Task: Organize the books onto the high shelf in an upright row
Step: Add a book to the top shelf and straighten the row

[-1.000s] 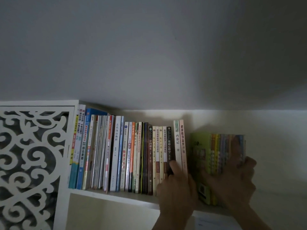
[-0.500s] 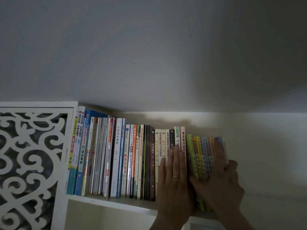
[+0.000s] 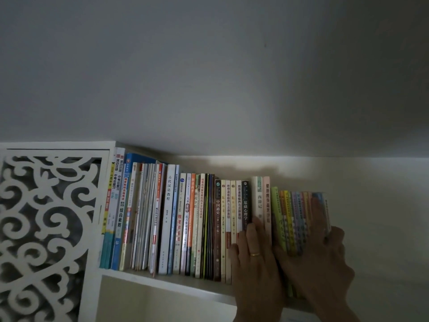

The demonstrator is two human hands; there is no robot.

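Right hand (image 3: 318, 247) wrapped round the bundle (image 3: 299, 214) of thin coloured books: thumb at the near left edge, fingers (image 3: 319, 212) laid up over the spines and curled round the far right side, so gripping it whole. Bundle upright, long axis running twelve to six, bottom edge hidden behind the hand, apparently seated on the shelf (image 3: 162, 278). Touching or nearly touching the pink book (image 3: 267, 201) at nine o'clock; only a dark sliver between them, too dim to call.

Left hand (image 3: 253, 254) flat and open at nine o'clock of the right, ringed finger straight, fingertips (image 3: 251, 227) pressed against the spines at the end of the row (image 3: 185, 219). Holding nothing, just bracing the tall white and pink books against tipping.

Row stretching away toward nine o'clock, upright all along, up to the fretwork panel (image 3: 46, 228). Bare shelf and wall out at three o'clock of the bundle.

Deciding relation: bundle in the right hand, row immediately at nine o'clock of it, both sets of spines parallel. Remaining move probably a short push toward nine o'clock to close up, then letting go. Right hand plainly the one to do it; left better kept as the stop. Risk, by my guess: thin books fanning or sliding once released, with nothing supporting them on the three o'clock side.
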